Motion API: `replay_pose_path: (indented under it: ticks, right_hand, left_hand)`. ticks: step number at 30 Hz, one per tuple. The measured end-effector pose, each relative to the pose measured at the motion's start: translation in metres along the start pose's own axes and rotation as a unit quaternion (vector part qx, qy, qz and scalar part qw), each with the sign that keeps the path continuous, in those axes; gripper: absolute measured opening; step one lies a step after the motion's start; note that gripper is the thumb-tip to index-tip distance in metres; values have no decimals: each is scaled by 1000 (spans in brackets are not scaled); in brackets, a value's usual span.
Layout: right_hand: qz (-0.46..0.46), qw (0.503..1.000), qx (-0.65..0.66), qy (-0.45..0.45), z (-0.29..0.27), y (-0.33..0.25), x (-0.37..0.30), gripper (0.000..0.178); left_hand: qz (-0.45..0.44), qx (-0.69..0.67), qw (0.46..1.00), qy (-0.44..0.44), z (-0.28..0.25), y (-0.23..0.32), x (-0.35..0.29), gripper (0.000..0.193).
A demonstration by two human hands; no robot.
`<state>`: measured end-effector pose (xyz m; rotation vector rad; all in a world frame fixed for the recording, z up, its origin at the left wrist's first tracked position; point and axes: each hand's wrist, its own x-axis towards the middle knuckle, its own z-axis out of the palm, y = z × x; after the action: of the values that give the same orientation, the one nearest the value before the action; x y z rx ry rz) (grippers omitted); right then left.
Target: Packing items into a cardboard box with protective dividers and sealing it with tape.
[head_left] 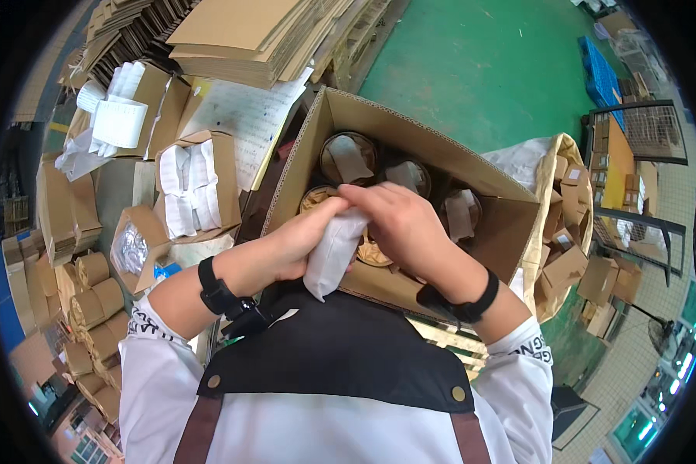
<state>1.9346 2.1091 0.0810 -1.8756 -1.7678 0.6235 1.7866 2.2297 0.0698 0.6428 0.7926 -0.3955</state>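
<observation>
A slim packet wrapped in white paper [334, 255] is held upright in front of my apron, over the near edge of an open cardboard carton [506, 224]. My left hand [300, 241] is closed round its left side. My right hand [400, 220] bends over its upper end, fingers pressed together against it and meeting the left fingers. Inside the carton stand several round brown-paper bundles. White wrapped packets lie on some, such as a packet [349, 157] at the far left and another packet [461, 214] on the right. My hands hide part of the near row.
To the left sits a small open box of white packets [189, 185], with a carton of white paper rolls [124, 116] behind it. Flat cardboard sheets [236, 35] are stacked at the far left. A large sack of small boxes [561, 263] stands right of the carton.
</observation>
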Motion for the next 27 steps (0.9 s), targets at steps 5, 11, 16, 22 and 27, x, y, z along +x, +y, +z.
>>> replay_pose_path:
  ticks: [5, 11, 16, 22, 27]
  right_hand:
    - [246, 885, 395, -15, 59, 13, -28, 34]
    - [393, 538, 744, -48, 97, 18, -8, 35]
    - [486, 583, 650, -44, 155, 52, 16, 35]
    - [395, 885, 161, -186, 175, 61, 57, 62]
    - [251, 906, -229, -252, 63, -10, 112, 42]
  left_hand:
    - [8, -23, 998, 57, -20, -12, 25, 73]
    - [4, -5, 1000, 21, -18, -11, 1, 60]
    - [27, 165, 981, -96, -75, -2, -99, 48]
    - [149, 456, 848, 223, -172, -4, -147, 33]
    - [317, 620, 478, 536, -251, -13, -130, 40]
